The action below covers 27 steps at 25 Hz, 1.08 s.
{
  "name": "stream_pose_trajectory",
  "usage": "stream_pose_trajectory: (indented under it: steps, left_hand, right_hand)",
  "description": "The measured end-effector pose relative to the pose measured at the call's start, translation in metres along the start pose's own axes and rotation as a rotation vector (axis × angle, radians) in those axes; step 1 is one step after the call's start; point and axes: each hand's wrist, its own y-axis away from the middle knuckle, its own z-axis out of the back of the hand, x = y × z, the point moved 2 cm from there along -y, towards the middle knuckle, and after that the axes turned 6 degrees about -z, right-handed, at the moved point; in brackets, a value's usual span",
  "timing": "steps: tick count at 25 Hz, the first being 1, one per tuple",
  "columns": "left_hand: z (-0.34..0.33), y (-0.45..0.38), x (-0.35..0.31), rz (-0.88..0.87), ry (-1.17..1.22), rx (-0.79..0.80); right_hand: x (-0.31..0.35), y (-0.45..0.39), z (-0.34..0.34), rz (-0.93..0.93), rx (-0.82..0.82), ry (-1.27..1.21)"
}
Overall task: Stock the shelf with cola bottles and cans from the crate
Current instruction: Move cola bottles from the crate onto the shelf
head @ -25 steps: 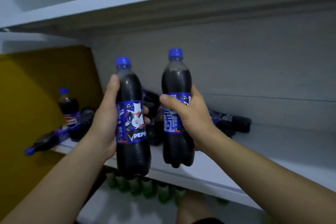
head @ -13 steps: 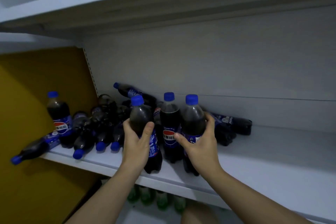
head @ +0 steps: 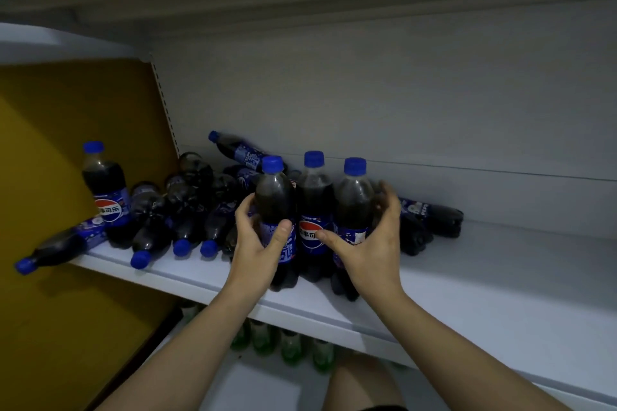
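On the white shelf (head: 467, 280), the left hand (head: 257, 245) grips one upright Pepsi bottle (head: 277, 210) and the right hand (head: 370, 243) curls around another (head: 354, 200). Between them stands a third Pepsi bottle (head: 314, 210), its label showing the round logo and "可".

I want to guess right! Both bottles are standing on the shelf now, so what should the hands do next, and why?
Probably let go and pull back. The left hand and right hand each wrap a cola bottle that already stands upright on the shelf beside a third upright one. Released gently, they should stay standing.
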Motion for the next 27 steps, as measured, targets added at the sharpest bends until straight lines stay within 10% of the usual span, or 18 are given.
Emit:
stream_pose_trajectory:
  steps: [6,15,27]
  left_hand:
    - [0.063,0.0,-0.035,-0.142,-0.069,-0.189]
    - [0.232,0.094,-0.074,-0.326,-0.607,-0.289]
    - [0.382,0.307,-0.04,0.127,-0.777,-0.84]
  right_hand:
    - [0.074,0.014,0.013,0.489,-0.162,0.008]
    - [0.127,0.094,-0.197,0.426,0.665,-0.19]
    - [0.128,0.294,-0.373,0.448,1.476,-0.177]
